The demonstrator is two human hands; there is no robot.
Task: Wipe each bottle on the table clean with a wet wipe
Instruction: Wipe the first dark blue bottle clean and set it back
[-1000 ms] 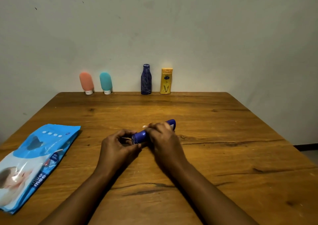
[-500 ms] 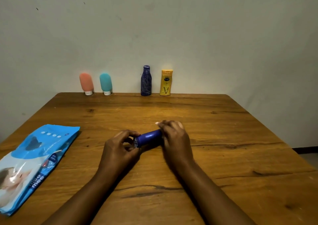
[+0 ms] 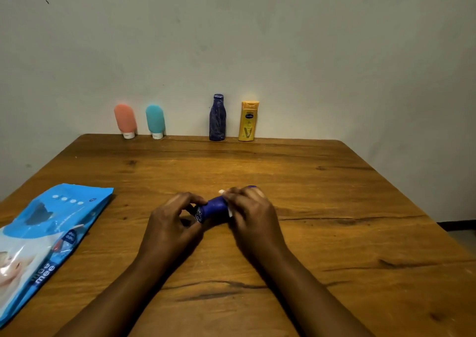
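Observation:
A small blue bottle (image 3: pixel 213 208) lies on its side just above the middle of the wooden table (image 3: pixel 334 233). My left hand (image 3: pixel 171 220) pinches its near end with thumb and fingertips. My right hand (image 3: pixel 251 215) wraps round its far part with a white wet wipe (image 3: pixel 229 211) tucked under the fingers; only slivers of the wipe show. Along the table's far edge stand a pink tube (image 3: pixel 125 120), a teal tube (image 3: pixel 155 121), a dark blue bottle (image 3: pixel 217 117) and a yellow bottle (image 3: pixel 248 121).
A light blue pack of wet wipes (image 3: pixel 49 233) lies flat at the left edge of the table. A plain wall rises right behind the standing bottles. The table's right edge drops to the floor.
My right hand has slid along the blue bottle with the wipe, first toward its far end, then back a little. The left hand has kept its hold on the near end.

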